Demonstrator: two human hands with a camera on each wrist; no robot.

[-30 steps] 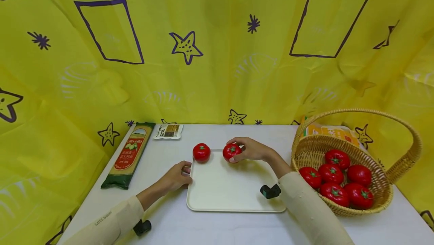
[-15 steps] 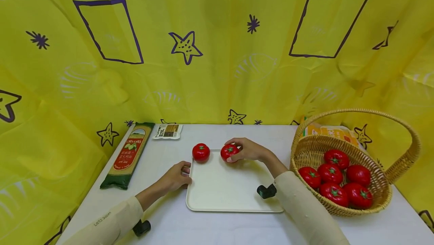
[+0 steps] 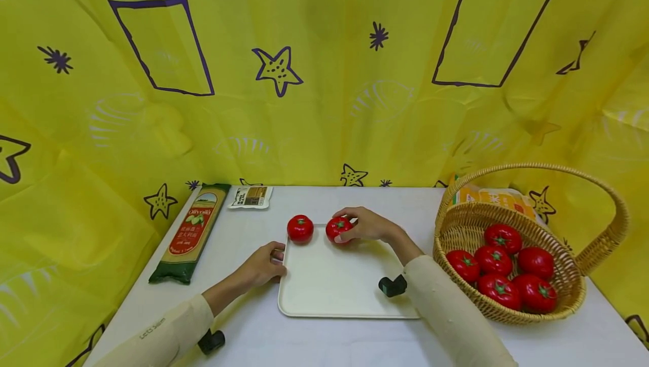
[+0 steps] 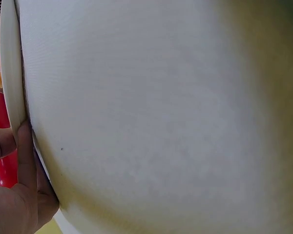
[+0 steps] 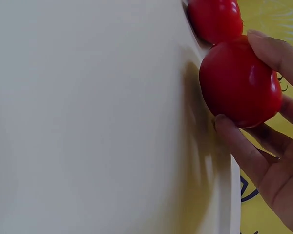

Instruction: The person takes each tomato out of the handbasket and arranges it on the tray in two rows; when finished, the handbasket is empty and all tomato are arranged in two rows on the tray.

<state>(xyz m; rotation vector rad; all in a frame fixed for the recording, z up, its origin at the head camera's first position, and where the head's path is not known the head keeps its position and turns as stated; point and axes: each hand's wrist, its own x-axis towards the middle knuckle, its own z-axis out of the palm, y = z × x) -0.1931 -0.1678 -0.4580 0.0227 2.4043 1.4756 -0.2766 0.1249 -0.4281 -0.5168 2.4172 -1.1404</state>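
Observation:
A white rectangular tray lies mid-table, one tomato resting at its far left corner. My left hand is at the tray's left side; the left wrist view shows the rim pinched between thumb and finger. With thumb and fingers round it, my right hand grips a second tomato over the tray's far edge, to the right of the first one. In the right wrist view a shadow falls on the tray by the held tomato; whether it touches the tray I cannot tell.
A wicker basket with a tall handle stands on the right, several tomatoes inside. Behind it is an orange packet. A pasta bag and a small white packet lie at the left, before a yellow curtain.
My right hand has moved a little to the left with its tomato, closer to the corner tomato. The left hand stays at the tray's edge.

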